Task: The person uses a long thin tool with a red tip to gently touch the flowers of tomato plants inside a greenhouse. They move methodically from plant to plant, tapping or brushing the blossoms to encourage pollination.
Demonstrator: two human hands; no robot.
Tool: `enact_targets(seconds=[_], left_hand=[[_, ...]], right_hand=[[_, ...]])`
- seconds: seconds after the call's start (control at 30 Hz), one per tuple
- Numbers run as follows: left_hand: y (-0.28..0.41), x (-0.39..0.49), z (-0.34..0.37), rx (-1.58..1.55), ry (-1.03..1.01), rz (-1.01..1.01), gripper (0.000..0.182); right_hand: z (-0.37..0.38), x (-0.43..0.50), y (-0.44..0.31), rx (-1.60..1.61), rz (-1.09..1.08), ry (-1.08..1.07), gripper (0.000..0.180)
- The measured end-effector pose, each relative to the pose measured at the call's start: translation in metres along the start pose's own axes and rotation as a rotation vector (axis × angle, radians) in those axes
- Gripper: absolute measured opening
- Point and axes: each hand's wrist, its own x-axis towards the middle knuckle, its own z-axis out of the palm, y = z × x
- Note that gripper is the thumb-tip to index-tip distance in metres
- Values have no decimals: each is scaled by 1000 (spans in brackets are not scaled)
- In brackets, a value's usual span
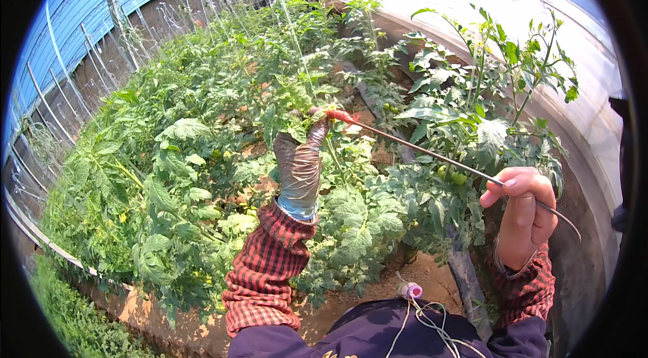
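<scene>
My left hand [302, 160], in a dirty, thin glove, is raised among the tomato plants [283, 95], its fingertips at a leafy shoot partly hidden behind leaves. Bare, my right hand [524, 206] pinches a thin metal rod [435, 151] near its curved end. That rod slants up and left to a red wrapped tip [340, 115], which meets the left fingertips and the shoot. Whether the left fingers grip the tip or the stem is hard to tell. A spool of pale pink twine [409, 290] sits at my chest, with loose strands hanging down.
Green tomatoes [458, 178] hang on the right-hand plants. White support strings [286, 9] run down from above. A dark hose or pipe [463, 272] lies along the soil at the lower right. Beyond the plants, a plastic-film wall [582, 120] curves along the right.
</scene>
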Motion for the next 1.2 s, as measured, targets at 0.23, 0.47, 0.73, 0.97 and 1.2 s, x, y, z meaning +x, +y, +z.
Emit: enact_targets(seconds=[0.23, 0.47, 0.73, 0.97, 1.2], left_hand=[[3, -4, -7, 73, 9, 19, 18], [4, -5, -8, 50, -40, 26, 16], [-4, 1, -12, 44, -68, 41, 15], [7, -8, -10, 9, -22, -40, 29], [13, -35, -1, 43, 4, 183, 59]], right_hand=[[-2, 2, -1, 8, -21, 66, 20], [6, 6, 0, -22, -29, -1, 18], [7, 5, -5, -61, -9, 0, 18], [-10, -18, -14, 73, -27, 73, 19], [-28, -68, -31, 64, 26, 462, 19]])
